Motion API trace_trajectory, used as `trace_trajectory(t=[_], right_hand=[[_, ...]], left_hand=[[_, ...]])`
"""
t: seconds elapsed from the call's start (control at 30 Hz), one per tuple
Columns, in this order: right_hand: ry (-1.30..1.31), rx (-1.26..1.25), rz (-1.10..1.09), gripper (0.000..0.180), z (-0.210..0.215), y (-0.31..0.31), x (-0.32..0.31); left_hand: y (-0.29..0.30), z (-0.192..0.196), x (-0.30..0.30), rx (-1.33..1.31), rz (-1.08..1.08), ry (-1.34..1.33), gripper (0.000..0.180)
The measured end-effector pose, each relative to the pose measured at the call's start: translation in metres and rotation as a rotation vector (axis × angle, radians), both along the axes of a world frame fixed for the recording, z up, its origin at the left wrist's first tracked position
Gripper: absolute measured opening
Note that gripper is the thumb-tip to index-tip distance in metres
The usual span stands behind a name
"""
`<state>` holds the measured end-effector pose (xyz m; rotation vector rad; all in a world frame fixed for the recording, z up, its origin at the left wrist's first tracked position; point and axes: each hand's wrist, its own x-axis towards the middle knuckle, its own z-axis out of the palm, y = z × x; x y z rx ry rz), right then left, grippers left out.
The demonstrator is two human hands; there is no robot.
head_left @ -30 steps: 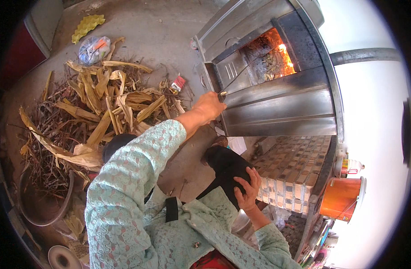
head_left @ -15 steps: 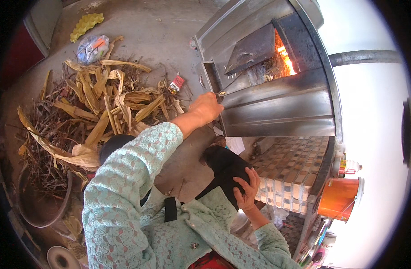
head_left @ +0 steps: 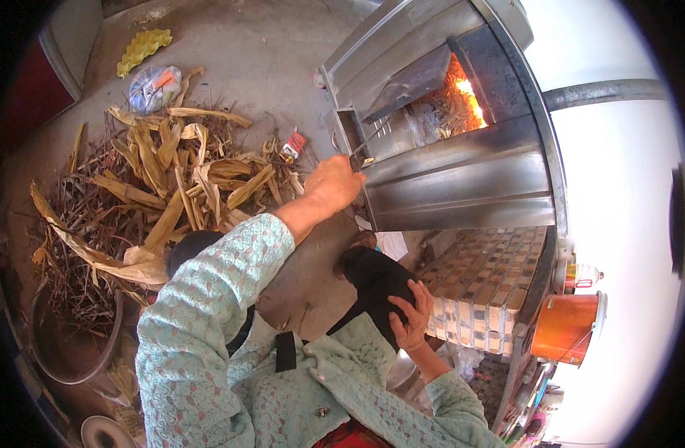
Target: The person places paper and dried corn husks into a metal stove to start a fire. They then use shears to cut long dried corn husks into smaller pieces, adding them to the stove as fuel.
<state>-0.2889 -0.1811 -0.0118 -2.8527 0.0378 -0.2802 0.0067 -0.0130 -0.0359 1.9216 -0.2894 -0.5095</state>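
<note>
My left hand (head_left: 333, 185) reaches out to the stove (head_left: 462, 172) and is closed round a thin metal fire poker (head_left: 369, 140). The poker slants up towards the stove's dark metal door (head_left: 413, 84); whether its tip touches the door I cannot tell. Swung outward, the door leaves the firebox showing, where flames (head_left: 469, 97) burn over pale ash and fuel. My right hand (head_left: 411, 313) lies on my black-trousered knee, its fingers spread and holding nothing.
Left of my arm lies a heap of dry corn husks (head_left: 163, 160) and twigs, beside a large basin (head_left: 73, 358). A plastic bag (head_left: 154, 89) and a yellow egg tray (head_left: 144, 51) are farther back. Below the stove is a tiled base (head_left: 480, 276); an orange bucket (head_left: 562, 327) stands right.
My left hand has drawn slightly back to the left with the poker. The stove door has tilted further outward, showing more of the fire. My right hand stays on the knee.
</note>
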Motion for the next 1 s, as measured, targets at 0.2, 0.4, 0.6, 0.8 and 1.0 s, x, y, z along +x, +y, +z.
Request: trace_trajectory(t=[0.2,0.4,0.6,0.8,1.0], right_hand=[[-0.009,-0.008,0.015,0.027,-0.002,0.0,0.003],[0.006,-0.024,0.012,0.027,-0.001,0.001,0.005],[0.006,-0.004,-0.014,0.027,-0.002,0.0,0.002],[0.002,0.0,-0.011,0.028,-0.003,-0.002,0.0],[-0.026,-0.001,0.016,0.028,0.0,-0.002,0.002]], left_hand=[[-0.017,0.002,0.016,0.071,0.034,0.013,0.038],[-0.053,0.008,0.019,0.077,0.042,0.073,0.038],[-0.067,-0.003,0.027,0.084,-0.01,0.065,0.037],[-0.057,0.006,0.024,0.104,-0.03,0.057,0.036],[-0.033,0.011,0.015,0.108,-0.042,-0.032,0.034]])
